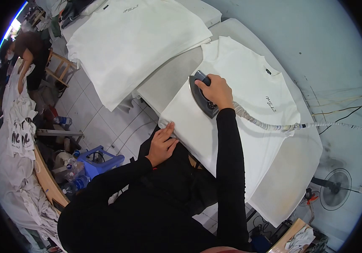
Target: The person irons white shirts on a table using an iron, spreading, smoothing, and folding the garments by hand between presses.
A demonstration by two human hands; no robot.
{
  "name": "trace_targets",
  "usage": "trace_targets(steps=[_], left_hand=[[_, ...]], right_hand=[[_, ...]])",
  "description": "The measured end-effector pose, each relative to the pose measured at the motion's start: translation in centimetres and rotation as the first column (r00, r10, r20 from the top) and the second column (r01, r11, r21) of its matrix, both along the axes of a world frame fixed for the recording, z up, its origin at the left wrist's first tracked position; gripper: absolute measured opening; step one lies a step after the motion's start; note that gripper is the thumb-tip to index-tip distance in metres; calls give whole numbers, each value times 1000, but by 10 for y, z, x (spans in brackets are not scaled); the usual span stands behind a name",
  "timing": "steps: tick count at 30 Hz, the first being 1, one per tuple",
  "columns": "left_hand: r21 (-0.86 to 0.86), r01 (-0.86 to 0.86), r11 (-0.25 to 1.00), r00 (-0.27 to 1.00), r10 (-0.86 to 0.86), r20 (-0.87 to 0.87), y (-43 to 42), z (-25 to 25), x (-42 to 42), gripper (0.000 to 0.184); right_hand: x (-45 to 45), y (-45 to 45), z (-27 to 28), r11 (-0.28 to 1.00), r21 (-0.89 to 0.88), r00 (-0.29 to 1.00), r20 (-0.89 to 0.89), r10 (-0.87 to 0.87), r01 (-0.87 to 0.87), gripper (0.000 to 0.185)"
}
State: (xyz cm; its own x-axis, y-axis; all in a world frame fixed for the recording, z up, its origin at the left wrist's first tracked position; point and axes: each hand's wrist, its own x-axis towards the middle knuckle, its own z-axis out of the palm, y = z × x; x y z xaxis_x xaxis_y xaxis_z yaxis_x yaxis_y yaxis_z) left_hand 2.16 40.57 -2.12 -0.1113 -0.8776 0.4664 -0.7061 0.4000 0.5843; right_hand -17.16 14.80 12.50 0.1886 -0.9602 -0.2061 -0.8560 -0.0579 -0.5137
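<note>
A white T-shirt [240, 139] with small black lettering below its neck lies spread on the padded ironing table [286, 192]. My right hand [217, 90] is wrapped round the handle of a dark iron [201, 98], which rests on the shirt near its side edge. A wrapped hose [259, 123] runs from the iron toward the wall. At the shirt's lower left edge, my left hand [163, 145] touches the fabric with its fingers stretched out.
More white shirts [134, 40] lie on a surface at the upper left. A blue stool [101, 162] stands on the tiled floor. Another person [31, 46] bends beside a cloth-covered table at the far left. A fan [335, 189] is at the right.
</note>
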Motion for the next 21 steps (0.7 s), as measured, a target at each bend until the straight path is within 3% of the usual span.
trace_targets(steps=[1, 4, 7, 10, 16, 19, 21], left_hand=[[0, -1, 1000, 1000, 1, -1, 0, 1, 0, 11], [3, -9, 1000, 1000, 9, 0, 1, 1, 1, 11], [7, 1, 1000, 1000, -2, 13, 1, 1, 2, 11], [-7, -2, 1000, 1000, 2, -1, 0, 2, 0, 10], [-4, -5, 1000, 1000, 5, 11, 0, 1, 1, 10], [1, -3, 1000, 1000, 3, 6, 0, 2, 0, 10], [5, -6, 1000, 1000, 6, -4, 0, 1, -1, 10]], right_hand=[[2, -2, -3, 998, -10, 998, -10, -55, 55, 51], [-8, 1, 2, 989, 32, 987, 64, 145, -148, 50], [-8, 4, 2, 990, 38, 990, 45, 132, -134, 52], [3, 4, -3, 996, -52, 996, -33, -80, 78, 52], [-11, 6, 3, 978, 6, 978, 31, 206, -207, 51], [-2, 5, -3, 995, -95, 998, -62, 2, -8, 52], [-4, 1, -2, 999, -46, 1000, -19, -1, 0, 53]])
